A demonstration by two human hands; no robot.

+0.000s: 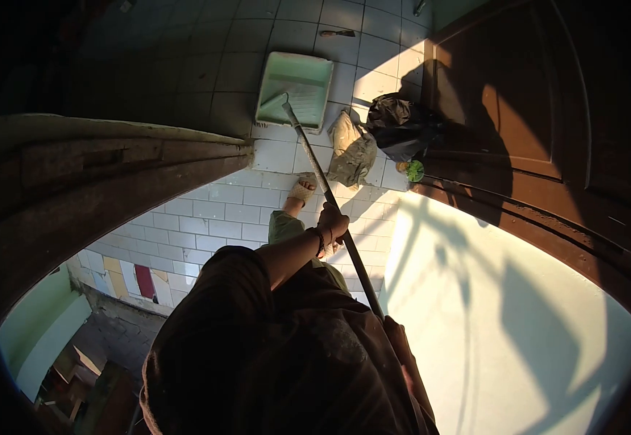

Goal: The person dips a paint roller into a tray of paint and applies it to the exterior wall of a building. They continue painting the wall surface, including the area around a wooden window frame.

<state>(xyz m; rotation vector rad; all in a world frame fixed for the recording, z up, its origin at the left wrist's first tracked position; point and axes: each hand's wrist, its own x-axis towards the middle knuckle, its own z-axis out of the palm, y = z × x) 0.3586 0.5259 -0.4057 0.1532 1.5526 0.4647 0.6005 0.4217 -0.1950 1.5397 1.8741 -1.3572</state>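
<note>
One paint tray (295, 85) sits on the tiled floor (206, 217) by the door, your one pole (330, 203) reaching into it. Your left hand (332, 221) clenches the pole; your right hand's (400, 341) fingers I cannot tell. Push hard and the tray may slide, slopping paint.

left hand (332, 221): gripped around the long pole (324, 190), partway up
right hand: hidden low on the pole
pole end: in green paint tray (295, 88) on tiled floor (206, 210)
beside tray: crumpled bags (373, 138), by brown door (540, 109)
</note>
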